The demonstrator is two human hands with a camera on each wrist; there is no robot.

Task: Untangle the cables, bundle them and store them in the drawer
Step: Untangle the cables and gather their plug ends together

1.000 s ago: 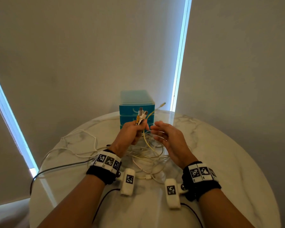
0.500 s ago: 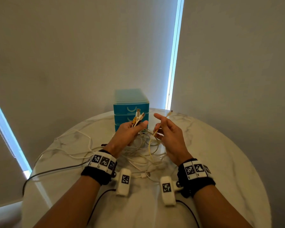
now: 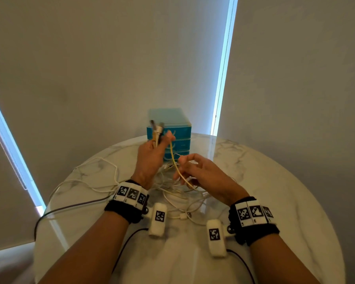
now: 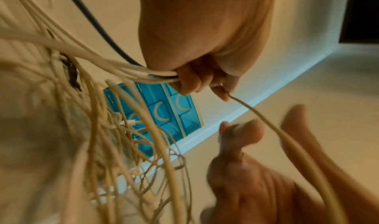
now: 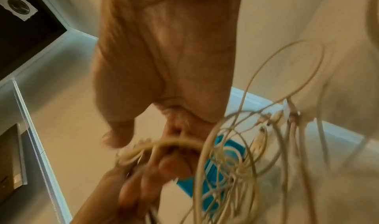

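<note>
From the head view, the left hand (image 3: 152, 156) is raised above the round marble table (image 3: 275, 181), its grip closed round a cluster of cable plugs (image 3: 157, 131) that stick up past the fingers. A yellow cable (image 3: 175, 165) runs down from the left thumb to the right hand (image 3: 205, 175), whose fingers curl loosely about it. Beneath both hands lies the tangle of pale cables (image 3: 178, 191); I cannot count its strands, though one dark cable (image 3: 70, 207) trails off to the left. Behind stands one blue drawer unit (image 3: 180, 138), three drawer fronts showing, all shut.

The left wrist view shows several cream cables and one black cable (image 4: 98, 26) passing under the curled fingers (image 4: 188, 80), the yellow strand leaving by the fingertip.

The right wrist view is blurred; the fingers (image 5: 174, 162) appear hooked round a loop, but how firmly I cannot tell.

To do this well, I judge the left hand should keep the ends pinned while the right slides along one strand, easing it out of loops, not tugging.
</note>
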